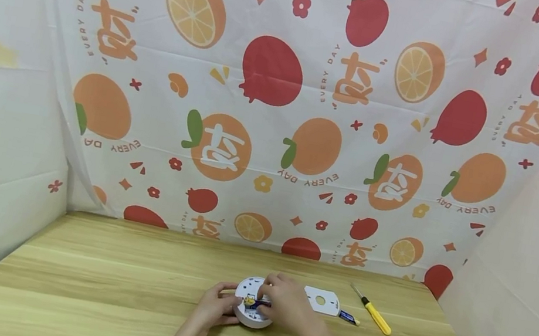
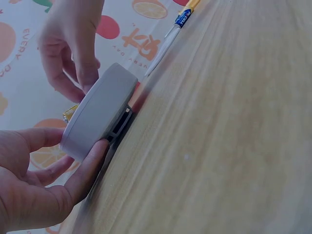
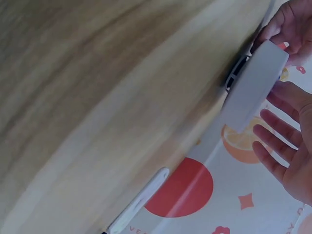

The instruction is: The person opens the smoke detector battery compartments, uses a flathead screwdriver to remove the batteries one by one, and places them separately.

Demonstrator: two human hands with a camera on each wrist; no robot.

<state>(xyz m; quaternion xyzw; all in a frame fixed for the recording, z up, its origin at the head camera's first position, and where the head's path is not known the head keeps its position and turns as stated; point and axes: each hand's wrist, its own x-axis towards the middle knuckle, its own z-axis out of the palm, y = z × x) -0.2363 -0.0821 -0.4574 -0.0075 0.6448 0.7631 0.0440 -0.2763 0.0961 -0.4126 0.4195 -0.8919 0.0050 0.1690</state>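
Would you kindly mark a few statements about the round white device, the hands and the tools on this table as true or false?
1. The left hand grips the round white device at its edge. True.
2. The yellow-handled screwdriver is in the right hand. False: it lies on the wooden table, to the right of the hands.
3. A flat white plate with a round hole lies beside the device. True.
4. A battery lies loose on the table near the screwdriver. True.
5. The device rests on a red tray. False: it sits directly on the table.
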